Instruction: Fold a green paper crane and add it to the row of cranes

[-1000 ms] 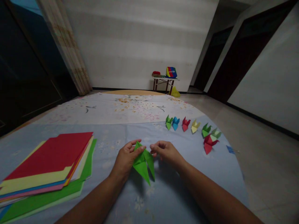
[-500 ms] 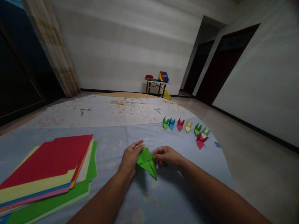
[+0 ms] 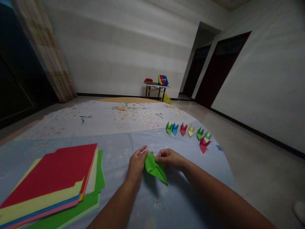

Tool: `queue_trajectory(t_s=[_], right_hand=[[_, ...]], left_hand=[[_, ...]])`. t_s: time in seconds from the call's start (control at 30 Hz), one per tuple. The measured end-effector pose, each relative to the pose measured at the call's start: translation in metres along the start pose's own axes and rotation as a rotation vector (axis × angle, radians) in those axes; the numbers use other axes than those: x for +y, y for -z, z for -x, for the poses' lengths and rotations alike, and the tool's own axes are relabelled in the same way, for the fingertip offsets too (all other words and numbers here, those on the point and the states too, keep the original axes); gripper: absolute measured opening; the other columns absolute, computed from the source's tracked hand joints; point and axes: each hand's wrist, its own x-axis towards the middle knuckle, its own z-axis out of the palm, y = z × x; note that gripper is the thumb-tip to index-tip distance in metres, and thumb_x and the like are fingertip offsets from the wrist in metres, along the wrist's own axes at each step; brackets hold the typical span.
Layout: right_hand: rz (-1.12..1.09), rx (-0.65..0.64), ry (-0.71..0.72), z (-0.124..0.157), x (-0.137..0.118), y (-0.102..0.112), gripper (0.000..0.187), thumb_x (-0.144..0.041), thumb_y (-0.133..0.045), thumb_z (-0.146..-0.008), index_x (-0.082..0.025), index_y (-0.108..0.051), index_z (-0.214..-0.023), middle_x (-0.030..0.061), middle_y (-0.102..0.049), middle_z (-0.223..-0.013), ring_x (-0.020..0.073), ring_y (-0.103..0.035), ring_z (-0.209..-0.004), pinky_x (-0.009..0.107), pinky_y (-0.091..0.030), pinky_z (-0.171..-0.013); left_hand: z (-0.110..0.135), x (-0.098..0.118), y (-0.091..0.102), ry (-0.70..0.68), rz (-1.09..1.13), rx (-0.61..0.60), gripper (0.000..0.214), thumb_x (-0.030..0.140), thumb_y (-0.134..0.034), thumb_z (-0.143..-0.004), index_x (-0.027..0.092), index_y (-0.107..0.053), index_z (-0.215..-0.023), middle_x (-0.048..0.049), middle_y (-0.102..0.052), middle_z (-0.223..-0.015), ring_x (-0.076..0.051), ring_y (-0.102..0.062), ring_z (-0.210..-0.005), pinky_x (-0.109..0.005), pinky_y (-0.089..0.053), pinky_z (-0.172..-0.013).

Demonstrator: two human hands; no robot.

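Note:
Between my two hands is a folded piece of green origami paper (image 3: 155,168), its narrow split tip pointing down and to the right, just above the tablecloth. My left hand (image 3: 137,163) grips its left edge, thumb on top and the other fingers behind. My right hand (image 3: 169,159) pinches the upper right edge with thumb and forefinger. The undersides of the paper and some fingertips are hidden.
A stack of coloured paper (image 3: 52,171) lies at the left on the round table. Several folded paper figures, among them a blue one (image 3: 175,128) and a red one (image 3: 203,145), stand at the right. Against the wall is a small side table (image 3: 157,86).
The green paper has shifted slightly right and turned in my hands, and my right fingers have moved in over its upper edge. The whole view has also shifted a little.

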Motion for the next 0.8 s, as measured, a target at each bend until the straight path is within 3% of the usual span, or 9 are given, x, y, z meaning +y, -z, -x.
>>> queue_trajectory(t_s=[0.23,0.33,0.47,0.8], right_hand=[[-0.183,-0.147,0.084,-0.008,0.005,0.004,0.048,-0.041,-0.077,-0.059,-0.015,-0.059,-0.095,-0.0016,-0.061,-0.072,0.0076,-0.054,-0.060,0.020,-0.038,-0.057],[-0.177,-0.168,0.081,-0.010,0.007,0.005,0.043,-0.041,-0.077,-0.058,-0.013,-0.061,-0.086,-0.0014,-0.061,-0.067,0.0069,-0.052,-0.054,0.020,-0.037,-0.053],[-0.145,-0.122,0.062,-0.010,0.007,0.010,0.040,-0.044,-0.076,-0.056,-0.012,-0.061,-0.076,-0.0016,-0.059,-0.058,0.0064,-0.048,-0.046,0.020,-0.034,-0.047],[-0.292,0.117,0.106,-0.013,0.012,0.013,0.042,-0.048,-0.071,-0.057,-0.011,-0.060,-0.076,-0.0033,-0.058,-0.053,0.0061,-0.046,-0.040,0.019,-0.034,-0.042]], left_hand=[[-0.001,0.000,0.004,-0.023,0.016,-0.028,0.045,0.027,-0.071,-0.067,0.012,-0.058,-0.107,-0.0047,-0.070,-0.066,-0.013,-0.062,-0.052,-0.022,-0.048,-0.052],[0.002,0.002,0.002,-0.028,0.006,-0.013,0.046,0.028,-0.072,-0.067,0.013,-0.058,-0.108,-0.0056,-0.071,-0.071,-0.014,-0.063,-0.055,-0.023,-0.050,-0.055],[0.008,0.005,0.000,-0.018,-0.023,-0.014,0.043,0.033,-0.068,-0.071,0.013,-0.057,-0.108,-0.0073,-0.071,-0.077,-0.015,-0.065,-0.060,-0.024,-0.050,-0.058],[0.015,0.007,-0.005,0.005,-0.204,-0.132,0.041,0.041,-0.061,-0.075,0.015,-0.060,-0.106,-0.0104,-0.070,-0.094,-0.021,-0.066,-0.082,-0.029,-0.050,-0.071]])
